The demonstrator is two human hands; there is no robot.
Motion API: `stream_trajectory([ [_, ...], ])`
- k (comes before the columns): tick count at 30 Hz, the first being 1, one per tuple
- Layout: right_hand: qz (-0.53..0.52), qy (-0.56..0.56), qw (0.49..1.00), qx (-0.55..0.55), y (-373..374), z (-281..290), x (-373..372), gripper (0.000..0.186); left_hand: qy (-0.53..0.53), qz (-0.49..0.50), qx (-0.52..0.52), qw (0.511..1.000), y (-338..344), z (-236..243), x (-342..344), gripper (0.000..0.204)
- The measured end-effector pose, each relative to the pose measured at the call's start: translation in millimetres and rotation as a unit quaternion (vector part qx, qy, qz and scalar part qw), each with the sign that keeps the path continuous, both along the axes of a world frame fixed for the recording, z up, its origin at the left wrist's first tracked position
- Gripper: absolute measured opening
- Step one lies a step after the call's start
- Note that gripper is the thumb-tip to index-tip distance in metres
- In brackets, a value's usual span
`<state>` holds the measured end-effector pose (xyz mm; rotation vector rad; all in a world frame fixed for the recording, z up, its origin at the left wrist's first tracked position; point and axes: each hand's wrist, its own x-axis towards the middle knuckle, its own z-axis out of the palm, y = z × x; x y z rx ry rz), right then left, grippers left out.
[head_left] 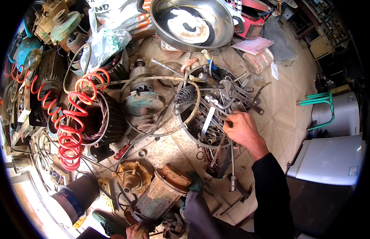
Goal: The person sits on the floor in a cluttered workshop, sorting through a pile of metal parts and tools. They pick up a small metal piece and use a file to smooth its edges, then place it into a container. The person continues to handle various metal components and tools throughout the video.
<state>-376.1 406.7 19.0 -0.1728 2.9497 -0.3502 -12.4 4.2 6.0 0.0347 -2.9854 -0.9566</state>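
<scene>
Socket-ended rod [232, 165] just on the near side of the right grip [241, 128], fingers curled, hold unclear

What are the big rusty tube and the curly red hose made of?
The big rusty tube looks like iron or steel: rough, orange-brown rust shows with greenish patches. The curly red hose looks like plastic, maybe rubbery: its coils are smooth and shiny.

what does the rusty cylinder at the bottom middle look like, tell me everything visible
The rusty cylinder looks like metal, orange-brown with worn green patches. It lies slanted, its open end toward the upper right, showing a rusty inside. A flange shows at its lower-left end. It is right of and close to an ochre flanged part. The left grip is by its lower end; contact is unclear.
</scene>
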Motion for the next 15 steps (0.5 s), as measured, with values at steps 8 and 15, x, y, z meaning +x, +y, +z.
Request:
stream_trajectory([
  [8, 0.054, 0.072, 0.985, 0.146, -14.6, -10.8, 21.3, 0.02, -0.027, 0.035, 0.04, 0.998, 2.3, 5.3, -1.5, 0.014],
  [15, 0.068, -0.05, 0.995, 0.051, -65.7, -67.5, -21.1, 0.025, -0.019, 0.05, 0.067, 0.996, 2.9, 1.4, 0.5, 0.013],
])
